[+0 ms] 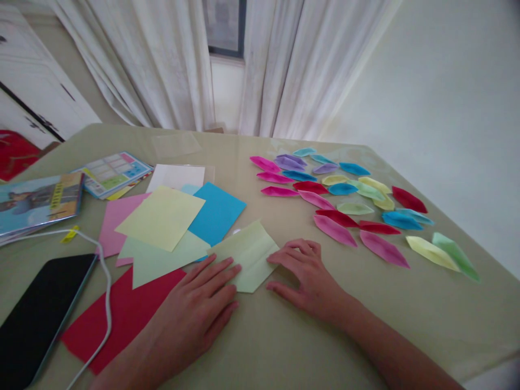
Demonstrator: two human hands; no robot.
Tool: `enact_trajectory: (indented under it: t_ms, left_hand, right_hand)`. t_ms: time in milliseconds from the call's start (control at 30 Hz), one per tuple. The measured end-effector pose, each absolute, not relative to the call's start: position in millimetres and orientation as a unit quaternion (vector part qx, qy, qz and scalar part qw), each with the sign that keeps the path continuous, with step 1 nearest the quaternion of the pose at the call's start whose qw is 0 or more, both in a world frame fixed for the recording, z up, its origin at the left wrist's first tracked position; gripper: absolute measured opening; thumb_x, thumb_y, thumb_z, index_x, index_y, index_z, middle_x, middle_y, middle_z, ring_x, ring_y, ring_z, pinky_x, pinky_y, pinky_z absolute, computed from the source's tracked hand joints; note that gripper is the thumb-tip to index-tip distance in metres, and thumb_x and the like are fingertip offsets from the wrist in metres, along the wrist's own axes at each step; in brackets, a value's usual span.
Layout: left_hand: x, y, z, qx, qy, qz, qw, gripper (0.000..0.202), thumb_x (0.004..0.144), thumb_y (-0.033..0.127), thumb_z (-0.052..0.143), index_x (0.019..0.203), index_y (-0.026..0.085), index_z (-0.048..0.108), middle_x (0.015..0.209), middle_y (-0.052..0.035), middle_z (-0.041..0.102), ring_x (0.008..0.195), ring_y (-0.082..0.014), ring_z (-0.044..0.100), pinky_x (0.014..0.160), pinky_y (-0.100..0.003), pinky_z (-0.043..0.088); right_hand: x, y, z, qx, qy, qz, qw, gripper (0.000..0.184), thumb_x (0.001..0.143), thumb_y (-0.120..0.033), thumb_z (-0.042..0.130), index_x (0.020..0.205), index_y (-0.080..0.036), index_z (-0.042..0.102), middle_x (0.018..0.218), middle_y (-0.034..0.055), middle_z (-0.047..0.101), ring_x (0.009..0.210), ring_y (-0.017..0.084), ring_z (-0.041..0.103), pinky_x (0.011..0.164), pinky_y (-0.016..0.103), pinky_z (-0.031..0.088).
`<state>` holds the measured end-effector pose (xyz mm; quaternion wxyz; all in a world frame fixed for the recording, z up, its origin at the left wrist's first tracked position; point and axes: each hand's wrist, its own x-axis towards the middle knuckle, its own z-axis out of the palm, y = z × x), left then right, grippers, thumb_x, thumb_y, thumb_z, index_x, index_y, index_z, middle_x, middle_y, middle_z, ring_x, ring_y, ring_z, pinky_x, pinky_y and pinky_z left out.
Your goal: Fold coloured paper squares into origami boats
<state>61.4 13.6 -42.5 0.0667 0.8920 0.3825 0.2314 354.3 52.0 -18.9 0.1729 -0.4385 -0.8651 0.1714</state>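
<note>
Pale green sheet (pixel 247 254) lies toward the tabletop's (pixel 365 325) near edge. Our left hand (pixel 199 306) is spread flat on it, and our right hand (pixel 306 276) is open too, fingertips on its right edge. We'd pin left and align edges before creasing hard.

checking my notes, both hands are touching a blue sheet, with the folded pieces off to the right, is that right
Not quite. The sheet that the left hand and right hand touch is pale green, not blue, as the head view shows. The folded pieces do lie to the right.
</note>
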Motion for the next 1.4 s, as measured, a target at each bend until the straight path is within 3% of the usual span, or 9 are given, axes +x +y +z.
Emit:
enact_trajectory:
  t_ms: [167,300,467,533,800,1000,1133,1267,1400]
  left_hand:
    - [66,18,-43,0.884,0.395,0.252,0.004,0.024,0.110,0.022,0.053,0.124,0.018,0.072,0.140,-0.0087,0.075,0.130,-0.0275,0.068,0.112,-0.047,0.049]
    - [79,13,-46,0.896,0.370,0.246,0.010,0.029,0.111,0.025,0.053,0.135,0.018,0.068,0.134,-0.0076,0.078,0.117,-0.0266,0.073,0.099,-0.045,0.058]
    - [71,19,-55,0.914,0.338,0.220,0.027,0.039,0.116,0.020,0.035,0.131,0.023,0.071,0.145,-0.0027,0.073,0.135,-0.0219,0.065,0.124,-0.049,0.041]
    - [65,23,-56,0.909,0.344,0.236,0.016,0.043,0.117,0.021,0.030,0.131,0.021,0.070,0.146,-0.0048,0.072,0.139,-0.0216,0.062,0.126,-0.047,0.038]
    - [81,15,-46,0.910,0.342,0.234,0.019,0.030,0.114,0.026,0.044,0.125,0.019,0.071,0.127,-0.0070,0.080,0.111,-0.0269,0.074,0.095,-0.046,0.056]
    - [77,16,-45,0.901,0.356,0.244,0.047,0.024,0.113,0.027,0.048,0.118,0.019,0.071,0.122,-0.0088,0.079,0.109,-0.0263,0.073,0.096,-0.044,0.057]
    - [78,14,-46,0.888,0.378,0.243,0.099,0.026,0.111,0.037,0.056,0.127,0.022,0.069,0.121,-0.0082,0.077,0.109,-0.0263,0.071,0.097,-0.045,0.057]
    - [82,12,-46,0.889,0.375,0.251,0.076,0.021,0.110,0.029,0.058,0.124,0.020,0.071,0.117,-0.0081,0.077,0.106,-0.0261,0.070,0.095,-0.044,0.056]
    - [84,14,-45,0.889,0.379,0.251,0.054,0.024,0.110,0.017,0.051,0.123,0.019,0.071,0.113,-0.0077,0.077,0.102,-0.0252,0.070,0.093,-0.043,0.054]
  right_hand:
    - [349,40,-19,-0.395,-0.890,0.149,0.174,0.025,0.099,-0.041,0.077,0.118,-0.027,0.072,0.110,0.0035,0.080,0.111,0.028,0.063,0.104,0.048,0.028]
    - [341,31,-24,-0.364,-0.902,0.125,0.196,0.012,0.106,-0.031,0.067,0.113,-0.023,0.071,0.104,0.0046,0.079,0.104,0.024,0.065,0.104,0.044,0.034]
    - [341,34,-26,-0.323,-0.918,0.134,0.187,0.027,0.106,-0.037,0.066,0.126,-0.018,0.067,0.127,0.0093,0.077,0.118,0.025,0.067,0.106,0.040,0.044]
    - [343,37,-25,-0.316,-0.925,0.133,0.165,0.034,0.105,-0.043,0.067,0.127,-0.018,0.067,0.133,0.0108,0.075,0.121,0.027,0.067,0.107,0.042,0.047]
    - [339,32,-25,-0.313,-0.932,0.097,0.155,0.027,0.106,-0.036,0.062,0.123,-0.017,0.070,0.126,0.0111,0.078,0.112,0.028,0.071,0.100,0.043,0.054]
    - [341,35,-24,-0.306,-0.930,0.134,0.153,0.047,0.103,-0.052,0.068,0.133,-0.017,0.066,0.132,0.0124,0.075,0.117,0.029,0.068,0.103,0.045,0.053]
    - [338,35,-27,-0.309,-0.929,0.123,0.161,0.036,0.106,-0.049,0.064,0.119,-0.017,0.070,0.124,0.0112,0.077,0.111,0.028,0.069,0.099,0.044,0.054]
    - [335,34,-29,-0.318,-0.924,0.114,0.180,0.030,0.110,-0.045,0.058,0.109,-0.017,0.071,0.116,0.0091,0.078,0.104,0.025,0.069,0.096,0.040,0.054]
    - [337,35,-29,-0.308,-0.927,0.116,0.179,0.039,0.107,-0.052,0.062,0.120,-0.017,0.070,0.121,0.0104,0.078,0.108,0.026,0.070,0.097,0.041,0.055]
